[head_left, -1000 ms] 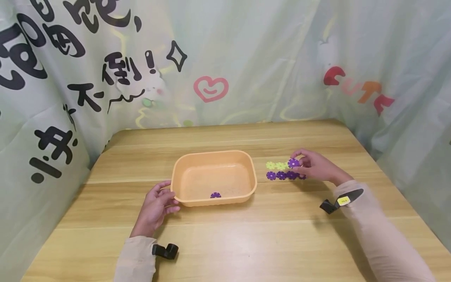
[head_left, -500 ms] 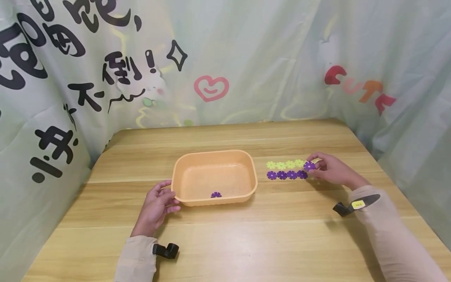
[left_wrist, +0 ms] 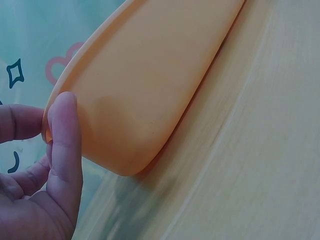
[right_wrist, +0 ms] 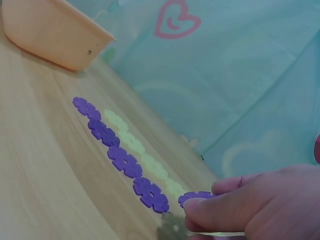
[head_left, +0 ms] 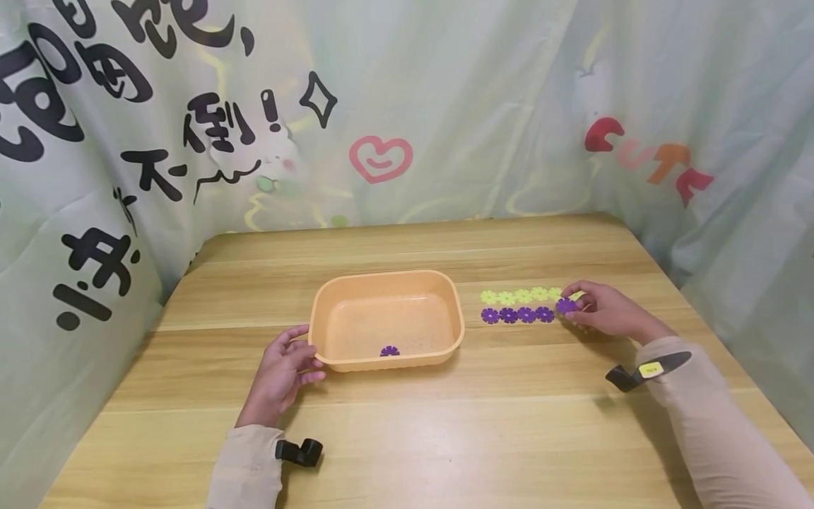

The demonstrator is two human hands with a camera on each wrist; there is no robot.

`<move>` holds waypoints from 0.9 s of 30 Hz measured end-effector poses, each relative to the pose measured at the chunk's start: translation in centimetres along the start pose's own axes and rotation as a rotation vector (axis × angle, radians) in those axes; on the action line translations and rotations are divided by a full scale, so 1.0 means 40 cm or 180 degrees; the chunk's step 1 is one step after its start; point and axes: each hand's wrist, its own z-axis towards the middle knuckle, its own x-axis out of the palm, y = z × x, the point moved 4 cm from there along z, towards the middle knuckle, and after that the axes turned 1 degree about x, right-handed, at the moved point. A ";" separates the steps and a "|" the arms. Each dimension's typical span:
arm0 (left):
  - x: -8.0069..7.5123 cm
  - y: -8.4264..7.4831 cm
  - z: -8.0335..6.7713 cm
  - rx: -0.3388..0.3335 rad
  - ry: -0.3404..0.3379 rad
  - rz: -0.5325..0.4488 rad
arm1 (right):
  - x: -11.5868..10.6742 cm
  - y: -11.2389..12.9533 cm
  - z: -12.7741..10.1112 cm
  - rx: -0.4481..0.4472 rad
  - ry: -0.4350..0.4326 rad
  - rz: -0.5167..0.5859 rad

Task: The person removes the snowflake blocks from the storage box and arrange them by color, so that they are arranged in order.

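Note:
An orange plastic tub [head_left: 445, 311] [left_wrist: 150, 85] [right_wrist: 50, 35] stands mid-table with one purple flower disc [head_left: 389, 351] inside. My left hand [head_left: 282, 371] [left_wrist: 45, 170] grips its near left corner, thumb on the outer wall. Right of the tub lie a row of yellow-green discs [head_left: 521, 295] [right_wrist: 135, 145] and a row of purple discs [head_left: 516, 315] [right_wrist: 117, 155]. My right hand [head_left: 600, 311] [right_wrist: 240, 205] pinches a purple disc [head_left: 565, 305] [right_wrist: 196, 197] at the right end of the purple row, just above the table.
The wooden table [head_left: 445, 424] is walled on three sides by a pale green printed curtain [head_left: 407, 106]. Black wrist camera mounts [head_left: 297, 452] show on both sleeves. The table's right edge runs close to my right forearm.
My right hand has carried the purple disc rightward from over the rows' middle to their right end and lowered it. The left hand and tub stayed still.

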 end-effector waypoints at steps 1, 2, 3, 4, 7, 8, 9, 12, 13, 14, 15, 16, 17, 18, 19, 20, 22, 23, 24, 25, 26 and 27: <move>0.000 0.000 0.000 -0.0006 -0.0002 -0.0009 | 0.001 -0.001 0.001 -0.0007 0.0011 -0.0019; 0.000 0.000 0.000 -0.0015 -0.0011 -0.0018 | 0.002 -0.001 0.002 -0.0003 0.0016 -0.0060; 0.000 0.000 -0.001 -0.0020 -0.0014 -0.0024 | 0.003 -0.001 0.002 -0.0002 0.0022 -0.0102; 0.000 0.000 -0.001 -0.0028 -0.0015 -0.0029 | 0.004 -0.001 0.003 0.0000 0.0020 -0.0138; 0.000 0.001 -0.001 -0.0033 -0.0012 -0.0035 | 0.009 0.000 0.003 0.0035 0.0038 -0.0200; 0.000 0.001 -0.001 -0.0033 -0.0009 -0.0032 | 0.011 0.001 0.004 0.0038 0.0043 -0.0223; 0.000 0.001 -0.001 -0.0029 -0.0003 -0.0031 | 0.013 0.000 0.004 0.0031 0.0052 -0.0238; 0.000 0.000 0.000 -0.0014 0.0015 -0.0014 | 0.018 -0.002 0.007 0.0009 0.0060 -0.0331; 0.000 0.000 0.000 -0.0010 0.0018 -0.0012 | 0.019 -0.002 0.007 -0.0002 0.0049 -0.0383; 0.000 0.000 0.000 -0.0009 0.0020 -0.0010 | 0.019 -0.003 0.008 -0.0001 0.0029 -0.0440; 0.000 -0.001 0.000 -0.0005 0.0024 -0.0005 | 0.019 -0.003 0.008 -0.0007 0.0019 -0.0493; 0.000 -0.001 -0.001 -0.0008 0.0021 -0.0002 | 0.019 -0.004 0.009 0.0006 0.0006 -0.0541; 0.000 -0.001 -0.001 -0.0012 0.0018 0.0003 | 0.020 -0.005 0.009 0.0026 0.0001 -0.0578; 0.000 -0.001 -0.001 -0.0016 0.0012 0.0008 | 0.019 -0.006 0.010 0.0046 -0.0009 -0.0615; 0.000 0.000 -0.002 -0.0023 0.0004 0.0013 | 0.019 -0.006 0.011 0.0064 -0.0011 -0.0649; 0.000 0.000 -0.002 -0.0028 -0.0004 0.0017 | 0.018 -0.007 0.011 0.0070 -0.0018 -0.0697; 0.000 0.000 -0.002 -0.0037 -0.0016 0.0019 | 0.018 -0.007 0.013 0.0070 -0.0036 -0.0776; 0.000 0.000 -0.002 -0.0034 -0.0016 0.0019 | 0.017 -0.007 0.013 0.0058 -0.0048 -0.0814; 0.000 0.000 -0.002 -0.0029 -0.0016 0.0016 | 0.016 -0.006 0.014 0.0047 -0.0064 -0.0849; 0.001 0.000 -0.002 -0.0027 -0.0014 0.0009 | 0.016 -0.005 0.014 0.0030 -0.0074 -0.0883; 0.001 0.000 -0.002 -0.0021 -0.0011 0.0003 | 0.015 -0.005 0.014 0.0017 -0.0084 -0.0902; 0.001 0.000 -0.002 -0.0016 -0.0006 -0.0002 | 0.015 -0.004 0.013 0.0012 -0.0087 -0.0908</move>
